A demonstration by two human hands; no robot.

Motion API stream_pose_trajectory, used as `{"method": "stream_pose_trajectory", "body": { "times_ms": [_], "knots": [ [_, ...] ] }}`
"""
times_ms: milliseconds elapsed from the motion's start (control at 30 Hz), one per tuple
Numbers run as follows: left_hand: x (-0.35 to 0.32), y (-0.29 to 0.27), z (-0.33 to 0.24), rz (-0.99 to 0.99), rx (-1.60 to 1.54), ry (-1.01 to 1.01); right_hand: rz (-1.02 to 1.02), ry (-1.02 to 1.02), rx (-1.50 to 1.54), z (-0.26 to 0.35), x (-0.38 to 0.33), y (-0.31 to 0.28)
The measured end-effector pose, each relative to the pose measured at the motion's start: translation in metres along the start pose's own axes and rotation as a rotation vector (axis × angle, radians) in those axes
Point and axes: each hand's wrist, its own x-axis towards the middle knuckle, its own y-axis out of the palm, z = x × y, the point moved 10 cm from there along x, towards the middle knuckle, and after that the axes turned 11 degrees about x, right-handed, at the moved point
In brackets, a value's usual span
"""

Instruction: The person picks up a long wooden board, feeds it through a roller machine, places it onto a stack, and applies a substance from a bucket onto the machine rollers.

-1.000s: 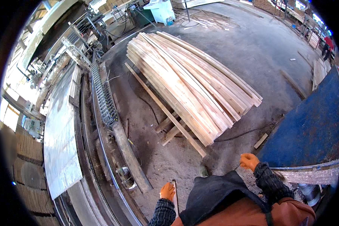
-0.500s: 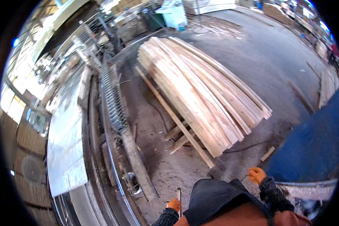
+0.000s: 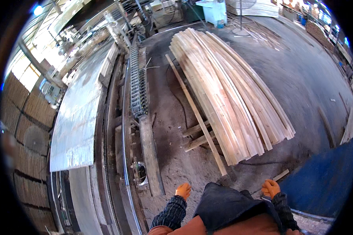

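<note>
Orange-gloved left hand (image 3: 183, 190) no longer shows a wooden strip beside it; it and the right hand (image 3: 270, 188) look curled, contents undeterminable. Board stack (image 3: 227, 102) lies on the far side, untouched.

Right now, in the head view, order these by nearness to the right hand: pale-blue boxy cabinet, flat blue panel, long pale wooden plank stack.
1. Blue panel, to its right.
2. Plank stack, ahead.
3. Pale-blue cabinet, far ahead.
</note>
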Motion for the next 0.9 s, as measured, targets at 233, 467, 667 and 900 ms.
{"method": "stream_pose_trajectory", "body": {
  "times_ms": [233, 467, 667, 900],
  "knots": [
    [0.005, -0.032, 0.068, -0.173, -0.011, -0.196, 0.147, 0.043, -0.003, -0.009, 0.01, 0.007],
    [-0.01, -0.045, 0.116, -0.182, -0.162, -0.217, 0.212, 0.087, -0.087, -0.014, 0.023, 0.013],
    [0.003, -0.038, 0.109, 0.029, 0.25, 0.058, 0.061, 0.091, -0.172, 0.006, 0.022, 0.017],
    [0.008, -0.057, 0.125, -0.087, -0.098, -0.117, -0.002, 0.063, -0.273, 0.005, 0.003, 0.017]
  ]
}}
